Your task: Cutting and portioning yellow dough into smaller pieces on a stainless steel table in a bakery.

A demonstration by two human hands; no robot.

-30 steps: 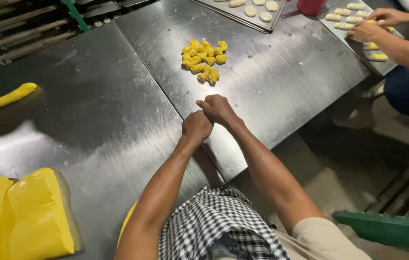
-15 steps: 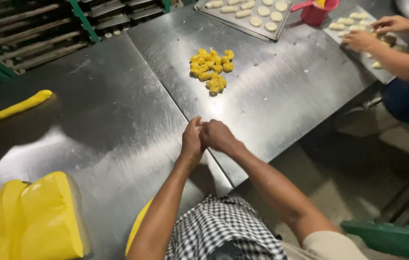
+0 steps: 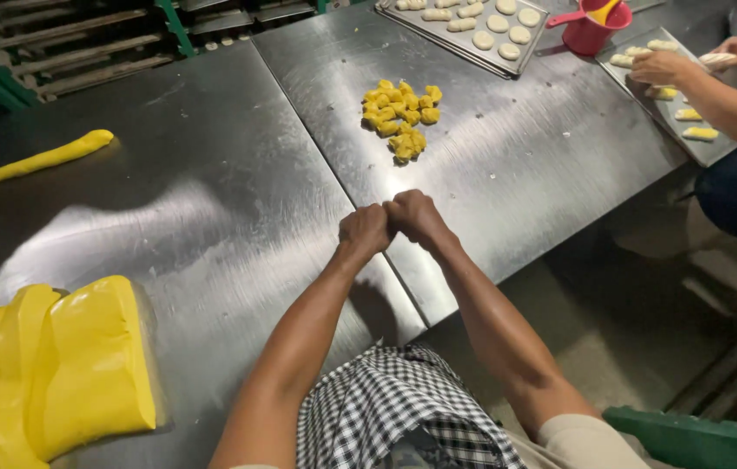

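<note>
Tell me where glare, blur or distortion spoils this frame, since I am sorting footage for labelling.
Head view: broad white glare on the steel table left of the hands; left hand and right hand sharp, casting soft shadows; wide-angle bending at the edges; the yellow dough slab sits slightly soft at bottom left.

So there's a big slab of yellow dough (image 3: 56,369) at the near left, a long yellow dough rope (image 3: 29,162) further back, and a baking tray (image 3: 438,33) of pale rounds up top. A pink cup (image 3: 592,30) sits just beside it, near a co-worker's hand (image 3: 659,65) over another tray (image 3: 677,130).
</note>
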